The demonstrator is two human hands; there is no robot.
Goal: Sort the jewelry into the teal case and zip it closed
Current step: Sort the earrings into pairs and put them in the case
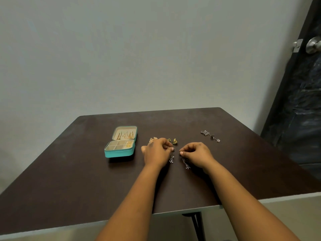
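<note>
Dark brown table (69,171). Left: open teal zip case (119,150), gold pieces in lid and one tray compartment. Beside it: left hand (157,151) pinching silver dangling earring (171,159); gold earrings (174,141) just behind. Right hand (197,153) pinching matching silver earring (186,164). Far right: silver earring pair (210,136), loose on tabletop.

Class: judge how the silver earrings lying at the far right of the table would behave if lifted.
The silver earrings probably dangle loosely, since they look like chained clusters. Thin and small, they are likely light and might snag together.
</note>
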